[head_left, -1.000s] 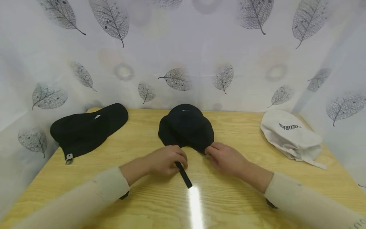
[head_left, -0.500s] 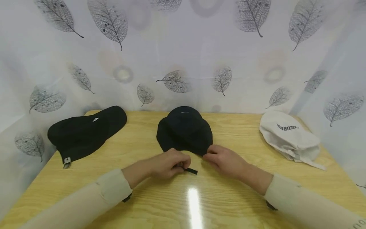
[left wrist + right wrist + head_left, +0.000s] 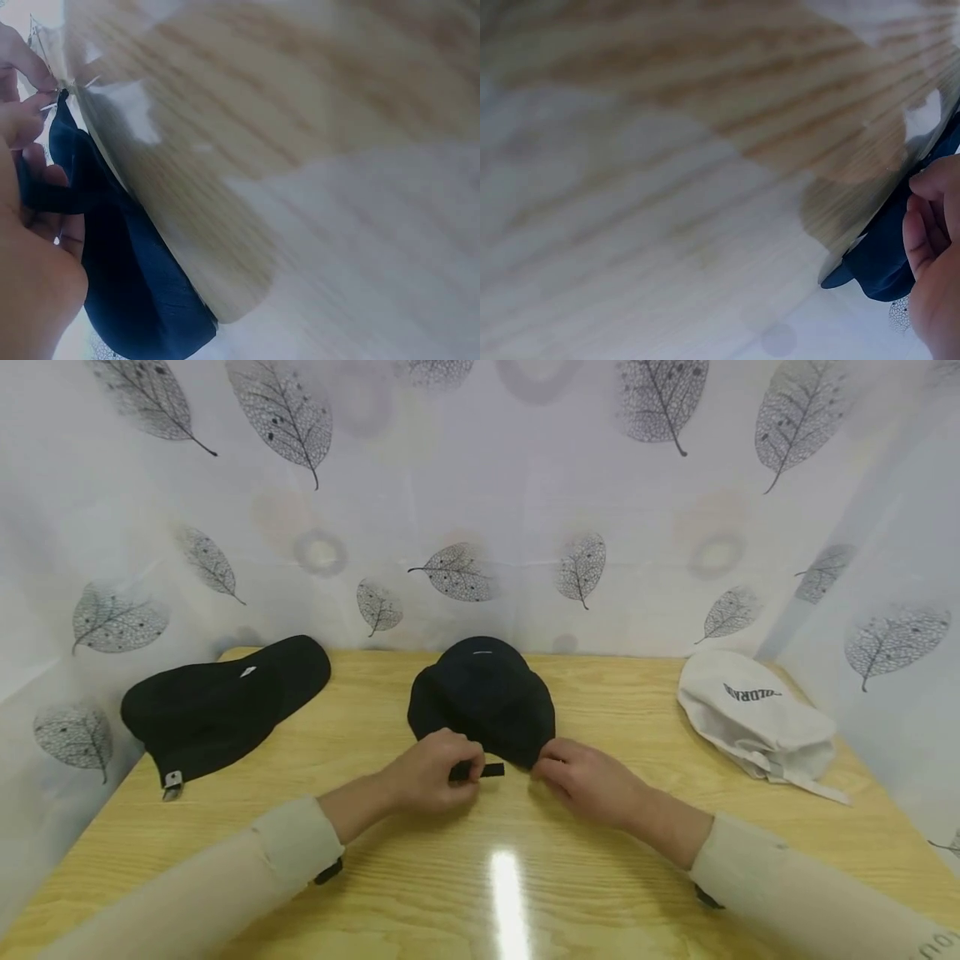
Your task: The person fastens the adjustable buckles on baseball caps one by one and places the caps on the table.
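Note:
A black cap (image 3: 487, 693) with a small pale mark sits mid-table in the head view, its open edge toward me. At its near left edge, my left hand (image 3: 433, 772) has its fingers curled round a black strap (image 3: 491, 770), whose free end sticks out to the right. The left wrist view shows the dark strap (image 3: 56, 196) running across those fingers, beside the cap (image 3: 150, 277). My right hand (image 3: 592, 781) pinches the cap's near right edge. In the right wrist view, thumb and fingers overlap the dark cap (image 3: 885, 247), hiding part of it.
Another black cap (image 3: 210, 710) with a metal strap clasp (image 3: 172, 783) lies at the left of the wooden table (image 3: 375, 893). A white cap (image 3: 750, 710) with dark lettering lies at the right. Behind the table hangs a leaf-print curtain (image 3: 480, 485).
The strap's free end has swung from pointing down toward me to pointing right. My left hand has turned and now lies closer to the cap. The right hand keeps its place at the edge.

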`<state>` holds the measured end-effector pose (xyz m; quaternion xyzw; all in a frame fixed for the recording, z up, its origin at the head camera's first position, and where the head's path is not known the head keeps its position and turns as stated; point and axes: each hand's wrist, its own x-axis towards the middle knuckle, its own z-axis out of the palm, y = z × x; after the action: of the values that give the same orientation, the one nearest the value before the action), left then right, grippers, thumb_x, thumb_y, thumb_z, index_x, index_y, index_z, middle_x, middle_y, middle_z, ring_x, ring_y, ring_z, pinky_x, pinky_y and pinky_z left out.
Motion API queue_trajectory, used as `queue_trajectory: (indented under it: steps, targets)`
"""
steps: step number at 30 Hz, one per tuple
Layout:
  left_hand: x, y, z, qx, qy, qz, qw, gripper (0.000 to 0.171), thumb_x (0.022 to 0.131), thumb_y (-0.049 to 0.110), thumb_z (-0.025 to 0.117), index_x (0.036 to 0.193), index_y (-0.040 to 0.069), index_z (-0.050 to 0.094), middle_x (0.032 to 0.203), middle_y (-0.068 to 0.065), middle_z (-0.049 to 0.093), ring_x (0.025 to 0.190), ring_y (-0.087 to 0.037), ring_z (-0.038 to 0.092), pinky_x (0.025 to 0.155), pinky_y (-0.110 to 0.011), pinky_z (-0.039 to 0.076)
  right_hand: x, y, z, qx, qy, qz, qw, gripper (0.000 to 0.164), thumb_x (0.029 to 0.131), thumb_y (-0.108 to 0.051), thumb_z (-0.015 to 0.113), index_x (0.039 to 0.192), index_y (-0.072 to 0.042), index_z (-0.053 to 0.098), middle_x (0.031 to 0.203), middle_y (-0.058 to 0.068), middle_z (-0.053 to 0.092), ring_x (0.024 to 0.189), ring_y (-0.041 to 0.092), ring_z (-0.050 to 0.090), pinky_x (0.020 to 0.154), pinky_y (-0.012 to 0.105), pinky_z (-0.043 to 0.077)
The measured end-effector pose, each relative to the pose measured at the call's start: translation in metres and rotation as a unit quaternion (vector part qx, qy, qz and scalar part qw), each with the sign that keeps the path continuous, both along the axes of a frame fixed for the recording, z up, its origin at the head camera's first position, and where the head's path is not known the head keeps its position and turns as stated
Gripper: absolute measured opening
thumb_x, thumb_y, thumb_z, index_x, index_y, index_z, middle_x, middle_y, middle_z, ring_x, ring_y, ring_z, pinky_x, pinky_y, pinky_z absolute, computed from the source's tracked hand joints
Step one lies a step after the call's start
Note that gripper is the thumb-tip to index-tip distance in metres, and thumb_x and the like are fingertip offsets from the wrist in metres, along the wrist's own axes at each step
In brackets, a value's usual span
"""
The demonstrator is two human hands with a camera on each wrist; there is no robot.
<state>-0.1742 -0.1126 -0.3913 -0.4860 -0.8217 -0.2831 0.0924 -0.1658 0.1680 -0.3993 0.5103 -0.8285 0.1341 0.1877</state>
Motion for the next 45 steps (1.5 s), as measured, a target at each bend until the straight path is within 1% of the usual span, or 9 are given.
queue_trajectory:
  steps: [3,11,17,22,29,33,38,42,45]
  targets:
    - [0.0006,-0.0006,0.0017,0.007,0.007,0.004,0.9999,0.019,0.079,0.007,0.071,0.077,0.018,0.056,0.068,0.005,0.052,0.064,-0.003,0.04,0.067,-0.023,0.034,-0.0006,-0.001,0.0014,0.009,0.016,-0.001,1.0,0.017,0.081,0.0,0.078,0.094,-0.009,0.071,0.09,0.002,0.059,0.082,0.015,0.056,0.075,0.028,0.053]
    - [-0.0007,-0.0014,-0.0004,0.01,0.035,0.008,0.9993,0.019,0.078,0.006,0.072,0.079,0.018,0.058,0.071,0.008,0.053,0.065,-0.004,0.043,0.068,-0.024,0.037,0.0001,-0.0023,0.0048,0.045,0.063,0.003,0.997,0.016,0.084,-0.001,0.075,0.097,-0.006,0.068,0.091,0.005,0.058,0.081,0.018,0.055,0.075,0.03,0.053]
    - [-0.0001,-0.0008,0.0001,0.018,0.045,0.014,0.9987,0.018,0.079,0.006,0.073,0.081,0.018,0.059,0.072,0.008,0.055,0.065,-0.005,0.045,0.069,-0.025,0.039,-0.0006,-0.0005,0.0039,0.047,0.061,-0.002,0.997,0.009,0.089,-0.003,0.071,0.098,-0.006,0.068,0.091,0.005,0.059,0.083,0.019,0.057,0.077,0.03,0.054]
    - [0.0002,-0.0003,0.0001,0.022,0.05,0.015,0.9984,0.014,0.081,0.011,0.076,0.084,0.017,0.064,0.076,0.007,0.06,0.067,-0.006,0.048,0.069,-0.025,0.042,-0.0019,-0.0004,0.0048,0.047,0.07,0.004,0.996,0.013,0.087,-0.002,0.072,0.099,-0.004,0.068,0.091,0.006,0.058,0.084,0.02,0.058,0.077,0.031,0.054]
    - [-0.0006,0.0019,-0.002,0.048,0.084,0.006,0.9953,0.015,0.079,0.011,0.082,0.083,0.015,0.068,0.08,0.006,0.065,0.077,-0.01,0.055,0.074,-0.027,0.048,-0.0019,-0.0005,-0.0002,0.064,0.112,0.022,0.991,0.019,0.084,0.0,0.071,0.102,-0.004,0.065,0.091,0.007,0.057,0.081,0.02,0.057,0.074,0.029,0.053]
    - [-0.0025,0.0037,-0.0031,0.065,0.097,0.003,0.9931,0.017,0.076,0.011,0.084,0.081,0.015,0.068,0.079,0.006,0.066,0.078,-0.011,0.057,0.079,-0.03,0.049,-0.0032,0.001,-0.0018,0.073,0.14,0.028,0.987,0.011,0.096,0.0,0.056,0.102,-0.003,0.064,0.091,0.008,0.057,0.08,0.021,0.056,0.074,0.03,0.053]
    - [-0.0033,0.0035,-0.002,0.071,0.094,0.006,0.9931,0.017,0.075,0.011,0.084,0.08,0.015,0.068,0.078,0.006,0.066,0.078,-0.01,0.058,0.08,-0.032,0.05,-0.0058,0.0004,0.0008,0.095,0.177,0.037,0.979,0.032,0.108,-0.005,0.032,0.104,-0.003,0.064,0.092,0.008,0.058,0.082,0.022,0.055,0.077,0.031,0.053]
    - [-0.0031,0.0028,-0.0005,0.069,0.094,0.009,0.9932,0.016,0.076,0.011,0.084,0.079,0.015,0.069,0.078,0.006,0.066,0.078,-0.01,0.058,0.081,-0.032,0.05,-0.0065,-0.0007,0.0047,0.115,0.183,0.04,0.975,0.028,0.106,-0.004,0.036,0.108,-0.003,0.064,0.094,0.007,0.06,0.084,0.022,0.055,0.078,0.031,0.052]
    - [-0.0025,0.0024,0.0005,0.066,0.091,0.012,0.9936,0.016,0.076,0.013,0.084,0.079,0.015,0.068,0.077,0.006,0.066,0.077,-0.011,0.058,0.081,-0.032,0.05,-0.0064,-0.0016,0.0067,0.14,0.188,0.037,0.971,0.019,0.101,-0.003,0.05,0.113,-0.004,0.064,0.095,0.007,0.06,0.084,0.021,0.054,0.076,0.03,0.052]
